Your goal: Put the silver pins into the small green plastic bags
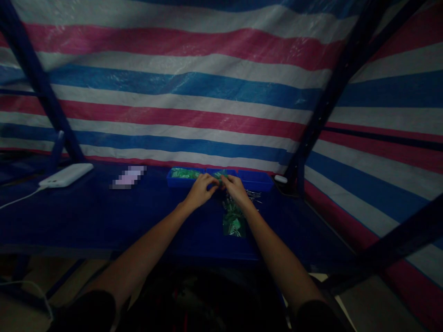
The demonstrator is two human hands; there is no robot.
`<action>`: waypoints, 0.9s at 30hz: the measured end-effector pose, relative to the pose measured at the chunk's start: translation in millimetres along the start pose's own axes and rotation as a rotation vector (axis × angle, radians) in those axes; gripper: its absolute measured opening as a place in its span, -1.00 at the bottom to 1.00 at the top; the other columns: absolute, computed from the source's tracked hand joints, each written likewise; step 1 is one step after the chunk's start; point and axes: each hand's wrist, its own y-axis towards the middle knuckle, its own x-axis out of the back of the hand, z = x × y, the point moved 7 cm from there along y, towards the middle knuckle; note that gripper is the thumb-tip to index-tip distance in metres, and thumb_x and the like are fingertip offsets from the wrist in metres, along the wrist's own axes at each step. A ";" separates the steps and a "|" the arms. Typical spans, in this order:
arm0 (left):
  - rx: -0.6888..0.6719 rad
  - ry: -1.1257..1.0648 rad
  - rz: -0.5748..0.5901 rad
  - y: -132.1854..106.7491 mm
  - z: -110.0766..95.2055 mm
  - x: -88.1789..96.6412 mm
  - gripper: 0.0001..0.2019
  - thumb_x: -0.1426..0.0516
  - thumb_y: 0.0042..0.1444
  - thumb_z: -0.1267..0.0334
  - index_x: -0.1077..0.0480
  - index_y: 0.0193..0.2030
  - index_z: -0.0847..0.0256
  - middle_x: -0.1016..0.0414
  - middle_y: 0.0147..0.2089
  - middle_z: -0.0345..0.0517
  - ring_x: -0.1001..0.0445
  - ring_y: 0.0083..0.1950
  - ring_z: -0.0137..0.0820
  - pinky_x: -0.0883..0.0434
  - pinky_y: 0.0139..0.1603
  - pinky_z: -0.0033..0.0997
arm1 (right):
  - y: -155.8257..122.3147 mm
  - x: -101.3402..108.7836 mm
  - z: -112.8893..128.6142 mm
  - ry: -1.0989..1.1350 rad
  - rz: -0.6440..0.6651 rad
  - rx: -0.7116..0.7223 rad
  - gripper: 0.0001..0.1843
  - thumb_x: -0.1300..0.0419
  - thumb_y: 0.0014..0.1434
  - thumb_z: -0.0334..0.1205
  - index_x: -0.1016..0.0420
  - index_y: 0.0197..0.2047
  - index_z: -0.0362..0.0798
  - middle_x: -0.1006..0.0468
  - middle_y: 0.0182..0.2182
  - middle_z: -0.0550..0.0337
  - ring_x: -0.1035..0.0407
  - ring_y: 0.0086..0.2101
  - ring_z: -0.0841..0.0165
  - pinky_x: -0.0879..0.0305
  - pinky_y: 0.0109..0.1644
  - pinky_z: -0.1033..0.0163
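My left hand (200, 190) and my right hand (236, 188) meet over the front of the blue bins, fingers pinched close together. Between the fingertips is what looks like a small green plastic bag (221, 179); its contents are too dark to make out. Green plastic packets (185, 173) fill the left bin (173, 183). The middle bin is partly covered by my hands. Under my right wrist lies a pile of green-tinted clear bags (234, 223) with small pale pieces inside. Thin metal pins (254, 196) are scattered just right of that wrist.
The right bin (258, 183) adjoins the others on the blue table (148, 226). A white power bank with a cable (67, 175) and a blurred-out flat item (128, 177) lie to the left. A small white case (280, 179) sits by the right post. Striped sheeting (194, 83) hangs behind.
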 end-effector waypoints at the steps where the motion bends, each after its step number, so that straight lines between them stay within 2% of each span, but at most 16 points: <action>1: 0.020 -0.026 0.004 0.5 1.3 -0.8 -0.89 -0.08 0.05 0.26 -0.40 -0.35 0.21 -0.39 -0.31 -0.12 -0.32 -0.19 -0.33 -0.23 -0.09 -0.32 | 0.0 -0.7 1.9 0.005 0.003 0.031 -0.69 -0.08 0.01 -0.01 -0.39 -0.48 -0.11 -0.34 -0.61 0.30 -0.22 -0.55 0.47 -0.14 -0.45 0.37; 3: 0.121 -0.147 0.003 1.9 10.0 -2.3 -0.81 -0.06 0.06 0.17 -0.40 -0.35 0.23 -0.40 -0.34 -0.12 -0.34 -0.23 -0.35 -0.25 -0.15 -0.36 | -0.1 -3.1 4.9 0.001 0.022 0.092 -0.78 -0.09 0.00 -0.12 -0.43 -0.38 -0.10 -0.40 -0.55 0.29 -0.24 -0.52 0.46 -0.16 -0.43 0.37; 7: 0.517 -0.582 0.019 -2.7 41.0 -15.5 -0.50 0.19 0.14 -0.09 -0.37 -0.34 0.28 -0.40 -0.44 -0.10 -0.35 -0.45 -0.44 -0.22 -0.46 -0.47 | -2.1 -2.8 11.5 -0.167 -0.003 0.234 -0.73 -0.06 0.01 -0.28 -0.49 -0.22 -0.07 -0.46 -0.36 0.20 -0.31 -0.37 0.40 -0.24 -0.26 0.29; 8: 0.596 -0.667 0.020 -5.1 46.5 -19.7 -0.46 0.22 0.13 -0.13 -0.36 -0.36 0.29 -0.40 -0.47 -0.09 -0.33 -0.49 -0.46 -0.18 -0.52 -0.49 | -3.5 -3.0 14.3 -0.244 -0.010 0.281 -0.71 -0.04 0.00 -0.34 -0.50 -0.21 -0.06 -0.45 -0.32 0.18 -0.31 -0.32 0.39 -0.25 -0.20 0.27; 10: 0.668 -0.742 0.015 -7.5 52.5 -24.5 -0.50 0.14 0.09 -0.14 -0.33 -0.40 0.28 -0.37 -0.51 -0.12 -0.31 -0.54 -0.48 -0.13 -0.57 -0.52 | -6.7 -6.0 19.4 -0.385 -0.002 0.366 -0.63 -0.01 -0.04 -0.45 -0.52 -0.20 -0.03 -0.39 -0.24 0.15 -0.29 -0.22 0.37 -0.23 -0.09 0.24; 13: 0.592 -0.621 -0.059 -4.7 53.6 -15.5 -0.69 -0.03 0.04 0.01 -0.32 -0.37 0.26 -0.36 -0.51 -0.18 -0.31 -0.52 -0.48 -0.17 -0.54 -0.53 | -9.4 -9.1 20.7 -0.480 0.003 0.402 -0.51 0.02 -0.11 -0.54 -0.50 -0.15 -0.01 -0.28 -0.12 0.11 -0.24 -0.10 0.35 -0.20 0.00 0.22; 17: 0.406 -0.276 -0.328 -1.5 50.4 25.9 -0.77 -0.05 0.05 0.15 -0.31 -0.19 0.22 -0.44 -0.33 -0.13 -0.40 -0.35 -0.43 -0.30 -0.34 -0.49 | -6.4 -2.8 11.6 -0.516 -0.065 0.305 -0.55 -0.02 -0.11 -0.49 -0.50 -0.15 -0.03 -0.22 -0.13 0.07 -0.19 -0.07 0.27 -0.19 0.02 0.14; 20: 0.444 -0.140 -0.488 -5.3 61.7 54.8 -0.74 -0.06 0.04 0.17 -0.29 -0.13 0.19 -0.47 -0.24 -0.12 -0.44 -0.27 -0.42 -0.33 -0.27 -0.50 | -3.6 2.8 6.4 -0.533 -0.097 0.271 -0.63 -0.05 -0.07 -0.43 -0.50 -0.19 -0.04 -0.25 -0.20 0.09 -0.20 -0.10 0.27 -0.16 0.06 0.12; 22: 0.489 -0.083 -0.465 -2.1 73.2 64.9 -0.75 -0.08 0.02 0.18 -0.32 -0.14 0.18 -0.48 -0.24 -0.14 -0.45 -0.27 -0.42 -0.33 -0.26 -0.51 | -2.5 5.4 5.7 -0.536 -0.106 0.274 -0.67 -0.05 -0.05 -0.41 -0.50 -0.20 -0.04 -0.26 -0.22 0.11 -0.22 -0.11 0.29 -0.14 0.08 0.13; 27: 0.530 0.217 -0.230 29.2 93.4 78.7 -0.76 -0.16 -0.09 0.19 -0.43 -0.25 0.21 -0.49 -0.41 -0.08 -0.46 -0.35 -0.34 -0.29 -0.35 -0.45 | -1.2 8.7 8.5 -0.561 -0.111 0.270 -0.75 -0.08 0.05 -0.25 -0.50 -0.21 -0.06 -0.28 -0.26 0.09 -0.23 -0.13 0.29 -0.14 0.06 0.16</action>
